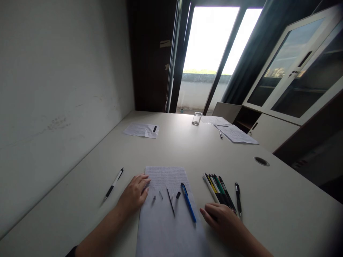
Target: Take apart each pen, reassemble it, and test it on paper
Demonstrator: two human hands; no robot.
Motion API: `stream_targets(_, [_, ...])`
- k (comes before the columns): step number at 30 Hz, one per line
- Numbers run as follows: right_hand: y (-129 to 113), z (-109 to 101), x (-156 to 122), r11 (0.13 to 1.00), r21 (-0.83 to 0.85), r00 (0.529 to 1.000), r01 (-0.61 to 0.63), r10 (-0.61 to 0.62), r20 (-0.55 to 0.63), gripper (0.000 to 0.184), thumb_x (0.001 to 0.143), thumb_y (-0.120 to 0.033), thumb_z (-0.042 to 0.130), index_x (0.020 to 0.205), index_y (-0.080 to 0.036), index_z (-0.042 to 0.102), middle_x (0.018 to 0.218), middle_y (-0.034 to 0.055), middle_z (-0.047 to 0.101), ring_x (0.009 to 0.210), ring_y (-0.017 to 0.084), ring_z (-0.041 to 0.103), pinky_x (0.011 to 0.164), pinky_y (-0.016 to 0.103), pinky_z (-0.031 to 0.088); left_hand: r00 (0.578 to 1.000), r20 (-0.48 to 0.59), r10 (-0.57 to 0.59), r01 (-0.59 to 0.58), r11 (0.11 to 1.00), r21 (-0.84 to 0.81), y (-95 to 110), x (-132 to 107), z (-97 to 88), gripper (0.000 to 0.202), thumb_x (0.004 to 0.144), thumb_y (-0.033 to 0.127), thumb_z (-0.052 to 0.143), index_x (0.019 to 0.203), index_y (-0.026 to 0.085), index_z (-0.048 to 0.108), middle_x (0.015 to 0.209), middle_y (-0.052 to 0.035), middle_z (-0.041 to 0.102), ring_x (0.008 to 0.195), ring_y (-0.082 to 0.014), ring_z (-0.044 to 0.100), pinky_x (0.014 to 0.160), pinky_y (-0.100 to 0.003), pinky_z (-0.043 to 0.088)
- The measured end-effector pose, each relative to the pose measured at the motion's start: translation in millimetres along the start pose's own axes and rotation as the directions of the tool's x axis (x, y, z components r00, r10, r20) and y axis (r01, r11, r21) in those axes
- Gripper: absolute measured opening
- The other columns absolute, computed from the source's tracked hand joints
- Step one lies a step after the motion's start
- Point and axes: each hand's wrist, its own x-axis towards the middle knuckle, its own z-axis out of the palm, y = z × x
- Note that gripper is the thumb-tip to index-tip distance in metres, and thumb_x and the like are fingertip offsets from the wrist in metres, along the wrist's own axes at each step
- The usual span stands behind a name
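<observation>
My left hand (pixel 135 192) lies on the left edge of a paper sheet (pixel 171 232), its fingers stretched out and nothing held. On the sheet are a dark pen refill (pixel 170 202), a small spring (pixel 161 195), a small pen tip (pixel 154 198), a black rubber grip (pixel 178 195) and a blue pen barrel (pixel 188 202). My right hand (pixel 218 216) rests on the table just right of the sheet, fingers curled in, with nothing visible in them. Right beyond it lies a row of several pens (pixel 218 187), side by side, their near ends close to the hand.
A white-and-black pen (pixel 113 185) lies left of my left hand; a black pen (pixel 238 199) lies right of the row. Farther back are a paper (pixel 142 130), a glass (pixel 197 118), stacked papers (pixel 237 134) and another pen (pixel 220 134). A round cable hole (pixel 261 161) is at right.
</observation>
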Motion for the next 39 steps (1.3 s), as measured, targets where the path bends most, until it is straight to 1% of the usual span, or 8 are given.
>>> stream_targets(5, [-9.0, 2.3, 1.2, 0.999, -0.002, 0.999, 0.046, -0.046, 0.018, 0.044, 0.1, -0.035, 0.039, 0.062, -0.018, 0.053, 0.064, 0.0006, 0.055, 0.056, 0.012, 0.048, 0.055, 0.026, 0.03, 0.999, 0.045, 0.005, -0.008, 0.998, 0.063, -2.0, 2.1, 3.7, 0.036, 0.091, 0.018, 0.05, 0.125, 0.021, 0.063, 0.135, -0.0095, 0.059, 0.131, -0.0265, 0.048, 0.112, -0.05, 0.039])
stream_targets(8, [-8.6, 6.7, 1.8, 0.998, -0.013, 0.997, 0.067, -0.067, 0.032, 0.043, 0.099, -0.035, 0.04, 0.061, -0.017, 0.053, 0.063, 0.0002, 0.054, 0.054, 0.011, 0.046, 0.053, 0.026, 0.028, 0.998, 0.069, 0.012, -0.018, 0.995, 0.094, -4.4, 5.9, 5.5, 0.038, 0.092, 0.019, 0.049, 0.128, 0.022, 0.061, 0.137, -0.0084, 0.058, 0.133, -0.0257, 0.046, 0.113, -0.049, 0.038])
stream_targets(12, [-6.8, 9.2, 1.6, 0.996, -0.031, 0.997, 0.083, -0.083, 0.004, 0.041, 0.098, -0.034, 0.041, 0.062, -0.017, 0.051, 0.064, 0.0003, 0.054, 0.055, 0.01, 0.046, 0.054, 0.025, 0.028, 0.995, 0.085, 0.044, -0.054, 0.991, 0.12, -7.4, 11.0, 5.5, 0.038, 0.093, 0.021, 0.049, 0.129, 0.023, 0.06, 0.137, -0.008, 0.058, 0.132, -0.0256, 0.046, 0.112, -0.049, 0.038])
stream_targets(22, [-2.1, 17.9, 3.1, 0.999, -0.021, 0.996, 0.04, -0.041, -0.076, 0.04, 0.099, -0.035, 0.042, 0.064, -0.019, 0.054, 0.064, 0.0013, 0.058, 0.054, 0.012, 0.05, 0.051, 0.024, 0.029, 0.998, -0.038, 0.054, -0.054, 0.998, 0.011, -7.0, 11.6, -1.1, 0.031, 0.098, 0.023, 0.043, 0.126, 0.021, 0.056, 0.121, -0.0104, 0.062, 0.114, -0.0248, 0.056, 0.1, -0.046, 0.046])
stream_targets(28, [-3.2, 19.2, 3.3, 1.0, -0.022, 0.99, 0.021, -0.023, -0.136, 0.042, 0.1, -0.037, 0.04, 0.064, -0.019, 0.053, 0.062, 0.0016, 0.058, 0.053, 0.012, 0.051, 0.051, 0.025, 0.03, 0.997, -0.062, 0.053, -0.055, 0.998, -0.043, -5.6, 8.4, -3.0, 0.03, 0.097, 0.022, 0.045, 0.125, 0.021, 0.055, 0.12, -0.011, 0.061, 0.112, -0.0254, 0.055, 0.098, -0.047, 0.046])
stream_targets(33, [-11.2, 22.6, 4.6, 0.999, -0.035, 0.987, -0.008, 0.002, -0.161, 0.04, 0.1, -0.038, 0.039, 0.068, -0.02, 0.055, 0.066, 0.0024, 0.06, 0.055, 0.013, 0.055, 0.052, 0.025, 0.033, 0.995, -0.103, 0.006, -0.015, 0.996, -0.086, -5.4, 7.3, -4.7, 0.026, 0.097, 0.023, 0.044, 0.119, 0.02, 0.057, 0.114, -0.011, 0.063, 0.108, -0.0259, 0.057, 0.095, -0.048, 0.048])
stream_targets(36, [-16.8, 23.5, 5.8, 0.998, -0.066, 0.984, -0.022, 0.011, -0.176, 0.038, 0.1, -0.036, 0.041, 0.069, -0.02, 0.055, 0.067, 0.002, 0.061, 0.055, 0.013, 0.055, 0.053, 0.026, 0.033, 0.995, -0.092, -0.027, 0.02, 0.997, -0.076, -6.3, 6.8, -4.4, 0.022, 0.095, 0.022, 0.045, 0.113, 0.02, 0.058, 0.11, -0.0099, 0.063, 0.105, -0.0256, 0.058, 0.092, -0.046, 0.05])
stream_targets(39, [-22.2, 22.2, 6.7, 0.995, -0.097, 0.981, -0.033, 0.013, -0.196, 0.033, 0.098, -0.034, 0.044, 0.07, -0.019, 0.056, 0.068, 0.0025, 0.061, 0.056, 0.014, 0.055, 0.053, 0.025, 0.034, 0.996, -0.089, -0.025, 0.024, 1.0, -0.013, -9.2, 5.7, -1.3, 0.024, 0.093, 0.02, 0.046, 0.114, 0.019, 0.058, 0.109, -0.0102, 0.064, 0.104, -0.0261, 0.058, 0.093, -0.048, 0.05])
